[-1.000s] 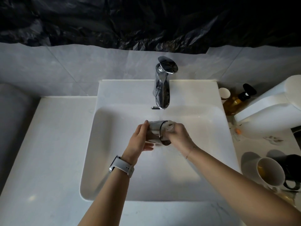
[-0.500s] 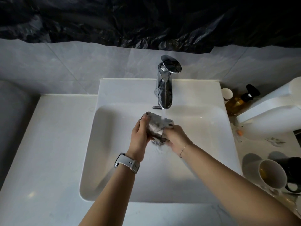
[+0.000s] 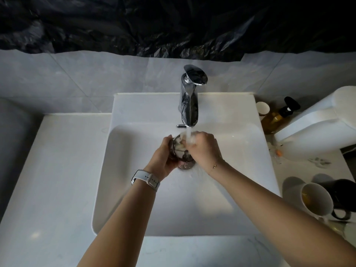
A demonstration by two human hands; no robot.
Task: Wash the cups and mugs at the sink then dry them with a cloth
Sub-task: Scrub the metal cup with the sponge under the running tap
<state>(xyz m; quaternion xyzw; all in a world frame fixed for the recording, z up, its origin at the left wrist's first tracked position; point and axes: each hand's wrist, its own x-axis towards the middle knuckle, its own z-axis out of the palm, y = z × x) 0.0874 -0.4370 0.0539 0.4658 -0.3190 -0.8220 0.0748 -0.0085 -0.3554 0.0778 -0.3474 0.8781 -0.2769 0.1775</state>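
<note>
You rinse a cup under the running tap.
Your left hand grips the cup mid-sink; right hand fingers curl into it. Mugs at 4 o'clock; no writing legible.

- Both forearms are bare from the lower edge of the view up to the hands; no sleeve shows on either.
- The left hand has a smartwatch with a pale grey, smooth rubbery strap on its wrist.
- The strap shows a row of small adjustment holes, and a rounded metallic edge of the watch case is seen at its left side.
- The right hand has a thin gold-coloured chain bracelet at the wrist, with a tiny charm or clasp hanging from it.
- No rings can be made out on the fingers that show.
</note>
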